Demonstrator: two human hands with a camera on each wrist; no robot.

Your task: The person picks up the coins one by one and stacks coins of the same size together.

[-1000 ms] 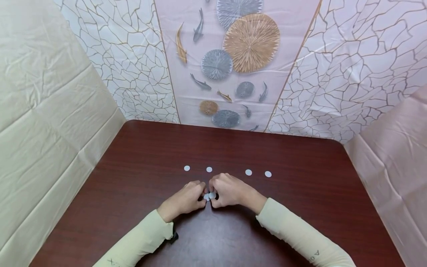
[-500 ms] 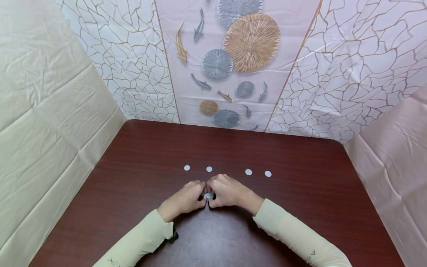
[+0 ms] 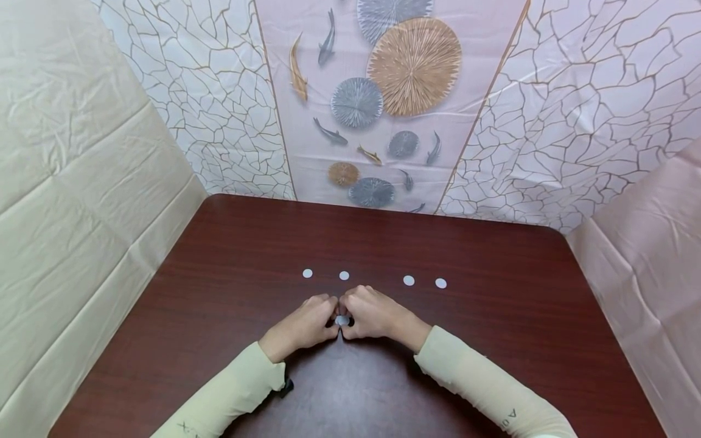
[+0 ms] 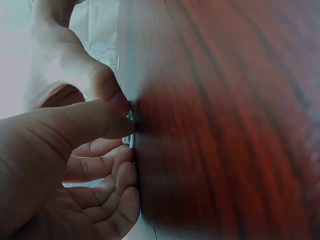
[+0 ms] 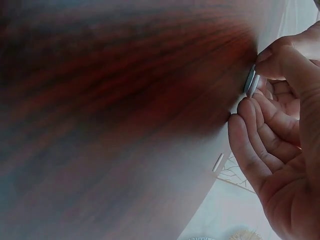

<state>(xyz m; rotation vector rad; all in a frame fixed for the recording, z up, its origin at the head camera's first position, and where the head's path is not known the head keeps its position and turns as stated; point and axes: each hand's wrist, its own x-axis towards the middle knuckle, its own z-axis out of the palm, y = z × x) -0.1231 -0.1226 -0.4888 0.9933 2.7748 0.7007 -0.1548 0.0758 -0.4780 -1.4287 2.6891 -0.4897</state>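
Two small white round discs (image 3: 342,320) overlap between my hands at the middle of the table, one lying over the other. My left hand (image 3: 302,327) pinches the lower disc at its left edge between thumb and fingers. From the other side my right hand (image 3: 376,314) holds the upper disc. Both thumb tips meet at the near side, and the fingers hide the far rims. In the right wrist view the stacked discs (image 5: 252,82) show edge-on, close to the tabletop. The left wrist view shows only a thin disc edge (image 4: 132,140) beside the thumb.
Beyond the hands, several like discs lie flat in a row: a far-left disc (image 3: 308,274), one beside it (image 3: 344,275), then after a wider gap a disc (image 3: 408,280) and a far-right disc (image 3: 440,283). The dark red-brown table (image 3: 246,243) backs onto patterned cloth (image 3: 356,146).
My right hand has shifted a little left with its disc, which now covers more of the other disc. The left hand has stayed almost still. The row of discs has not moved.
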